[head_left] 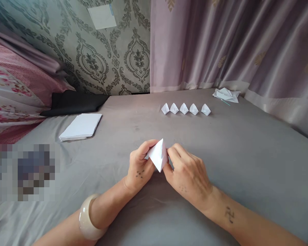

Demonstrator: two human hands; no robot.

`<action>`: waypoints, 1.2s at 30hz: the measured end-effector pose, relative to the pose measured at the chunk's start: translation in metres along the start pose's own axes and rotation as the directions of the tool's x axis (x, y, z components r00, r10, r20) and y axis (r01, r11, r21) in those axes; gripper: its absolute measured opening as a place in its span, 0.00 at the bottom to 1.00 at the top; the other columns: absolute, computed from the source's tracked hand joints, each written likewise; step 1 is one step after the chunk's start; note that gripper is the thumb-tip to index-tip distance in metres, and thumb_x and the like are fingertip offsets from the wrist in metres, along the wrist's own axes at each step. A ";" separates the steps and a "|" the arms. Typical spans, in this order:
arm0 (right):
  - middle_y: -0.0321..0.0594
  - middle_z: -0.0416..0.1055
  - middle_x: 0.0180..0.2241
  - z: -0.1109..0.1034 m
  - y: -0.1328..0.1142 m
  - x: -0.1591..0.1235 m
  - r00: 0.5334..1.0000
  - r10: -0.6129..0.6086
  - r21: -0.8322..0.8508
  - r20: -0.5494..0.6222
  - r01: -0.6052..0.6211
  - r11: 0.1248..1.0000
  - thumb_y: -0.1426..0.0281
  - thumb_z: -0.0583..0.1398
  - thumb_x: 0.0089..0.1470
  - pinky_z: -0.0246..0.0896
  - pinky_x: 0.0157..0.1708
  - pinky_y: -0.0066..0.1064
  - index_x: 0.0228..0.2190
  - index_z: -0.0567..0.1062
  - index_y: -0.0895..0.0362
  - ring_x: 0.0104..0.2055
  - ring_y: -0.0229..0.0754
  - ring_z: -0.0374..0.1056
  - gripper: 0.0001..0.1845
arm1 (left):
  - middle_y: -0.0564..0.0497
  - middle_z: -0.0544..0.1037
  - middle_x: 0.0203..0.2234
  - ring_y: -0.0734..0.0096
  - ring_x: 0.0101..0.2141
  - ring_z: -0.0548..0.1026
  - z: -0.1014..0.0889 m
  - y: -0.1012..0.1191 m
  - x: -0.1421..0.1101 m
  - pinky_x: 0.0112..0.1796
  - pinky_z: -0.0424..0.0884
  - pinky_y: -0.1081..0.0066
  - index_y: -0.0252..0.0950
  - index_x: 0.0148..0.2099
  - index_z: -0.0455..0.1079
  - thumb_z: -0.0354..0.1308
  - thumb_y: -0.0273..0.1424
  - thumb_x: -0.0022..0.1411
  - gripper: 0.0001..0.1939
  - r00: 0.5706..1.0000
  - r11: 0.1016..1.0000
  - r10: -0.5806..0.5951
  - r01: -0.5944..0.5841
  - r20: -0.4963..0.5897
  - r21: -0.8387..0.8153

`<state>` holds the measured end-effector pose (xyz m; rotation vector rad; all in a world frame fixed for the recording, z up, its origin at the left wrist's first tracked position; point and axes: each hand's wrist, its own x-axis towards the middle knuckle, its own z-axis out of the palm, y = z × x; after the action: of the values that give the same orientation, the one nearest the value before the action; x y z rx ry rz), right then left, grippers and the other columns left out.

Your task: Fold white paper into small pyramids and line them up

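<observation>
A white folded paper piece (158, 155), pointed at top and bottom, is held up between both hands just above the grey cloth (154, 215). My left hand (141, 167) grips its left side, thumb along the upper edge and the other fingers partly hidden behind it. On the right side, my right hand (187, 171) pinches the paper's edge with thumb and curled fingers. Beyond the hands, several small folded paper shapes (184, 109) stand in a row on the cloth.
A stack of white paper (80, 126) lies at the left, before a black folded item (74, 102). Loose folded papers (226, 94) rest at the back right beside a thin bluish stick (225, 102). Patterned wall (113, 58) and purple curtain (195, 44) bound the far side.
</observation>
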<state>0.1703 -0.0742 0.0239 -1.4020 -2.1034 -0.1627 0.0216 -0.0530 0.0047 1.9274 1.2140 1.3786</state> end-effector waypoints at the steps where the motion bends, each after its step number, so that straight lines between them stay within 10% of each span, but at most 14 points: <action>1: 0.36 0.71 0.29 -0.002 0.003 0.001 0.996 0.051 0.125 0.078 -0.061 0.990 0.79 0.54 0.51 0.50 0.22 0.30 0.32 0.71 0.56 0.25 0.36 0.64 0.09 | 0.51 0.79 0.33 0.73 0.31 0.75 -0.001 -0.001 0.001 0.34 0.70 0.75 0.36 0.45 0.69 0.52 0.21 0.57 0.14 1.000 1.000 0.008 -0.008 0.013 -0.029; 7: 0.39 0.76 0.40 -0.016 0.016 0.016 0.893 0.307 0.732 0.329 -0.447 0.514 0.68 0.58 0.56 0.66 0.38 0.31 0.39 0.76 0.53 0.41 0.40 0.71 0.09 | 0.48 0.80 0.34 0.70 0.32 0.77 -0.004 -0.002 0.001 0.36 0.71 0.74 0.36 0.45 0.70 0.54 0.23 0.60 0.11 0.997 0.997 0.074 -0.074 0.027 0.018; 14: 0.38 0.77 0.35 -0.012 0.018 0.020 0.779 0.276 0.784 0.563 -0.609 0.118 0.57 0.64 0.51 0.64 0.43 0.33 0.37 0.81 0.51 0.41 0.41 0.70 0.15 | 0.53 0.79 0.29 0.78 0.26 0.73 -0.001 -0.001 -0.001 0.28 0.67 0.79 0.37 0.40 0.68 0.56 0.22 0.57 0.09 0.994 0.992 0.105 -0.102 -0.044 0.073; 21: 0.35 0.76 0.30 -0.012 0.027 0.024 0.747 0.247 0.746 0.618 -0.656 0.117 0.59 0.66 0.49 0.61 0.37 0.29 0.33 0.82 0.51 0.35 0.36 0.67 0.11 | 0.52 0.77 0.26 0.76 0.25 0.72 -0.002 -0.003 0.004 0.28 0.66 0.77 0.35 0.38 0.68 0.59 0.30 0.60 0.05 0.965 0.904 -0.176 0.236 0.192 -0.356; 28: 0.37 0.75 0.28 -0.002 0.050 0.026 0.704 0.260 0.666 0.661 -0.710 0.230 0.58 0.66 0.47 0.59 0.33 0.30 0.28 0.80 0.56 0.31 0.36 0.65 0.13 | 0.48 0.79 0.28 0.71 0.31 0.75 -0.001 0.000 0.017 0.36 0.69 0.72 0.33 0.41 0.69 0.61 0.36 0.60 0.12 0.752 0.594 -0.339 0.637 0.566 -0.490; 36: 0.38 0.76 0.30 -0.001 0.056 0.027 0.641 0.263 0.555 0.722 -0.762 0.333 0.58 0.64 0.49 0.60 0.36 0.30 0.29 0.78 0.57 0.33 0.37 0.68 0.14 | 0.43 0.80 0.35 0.60 0.39 0.78 -0.008 -0.008 0.022 0.45 0.71 0.61 0.31 0.44 0.76 0.59 0.34 0.59 0.14 0.584 0.425 -0.440 0.804 0.682 -0.415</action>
<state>0.2129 -0.0289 0.0268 -1.4531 -1.4527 1.5083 0.0136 -0.0312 0.0125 0.9420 0.8353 0.6730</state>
